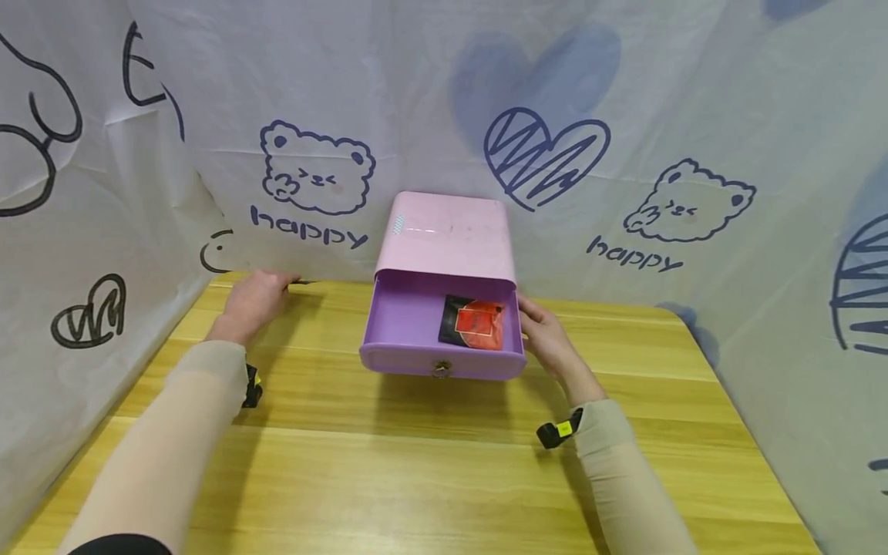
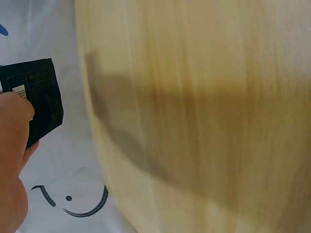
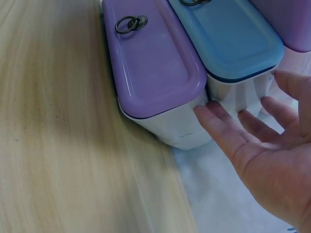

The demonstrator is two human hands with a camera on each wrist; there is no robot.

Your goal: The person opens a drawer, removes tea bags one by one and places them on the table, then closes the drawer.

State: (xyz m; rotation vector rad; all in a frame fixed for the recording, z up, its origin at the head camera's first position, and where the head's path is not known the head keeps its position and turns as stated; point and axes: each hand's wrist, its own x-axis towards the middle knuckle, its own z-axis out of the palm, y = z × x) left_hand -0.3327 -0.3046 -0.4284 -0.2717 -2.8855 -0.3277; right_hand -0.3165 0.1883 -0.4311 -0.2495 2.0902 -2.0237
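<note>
At the left back of the table my left hand (image 1: 255, 304) pinches a flat black packet (image 2: 44, 99); the left wrist view shows a barcode beside the thumb. A small drawer cabinet (image 1: 447, 235) with a pink top stands at the back middle. Its purple top drawer (image 1: 402, 316) is pulled out, and a black and red packet (image 1: 475, 324) lies inside at the right. My right hand (image 1: 551, 339) is at the cabinet's right side, fingers spread, with fingertips right at the white side wall (image 3: 182, 124).
Below the pulled-out drawer, a blue drawer (image 3: 233, 36) and another purple drawer (image 3: 155, 63) are closed, each with a ring pull. A printed cloth (image 1: 430, 100) hangs behind the wooden table (image 1: 444, 478) and along its sides.
</note>
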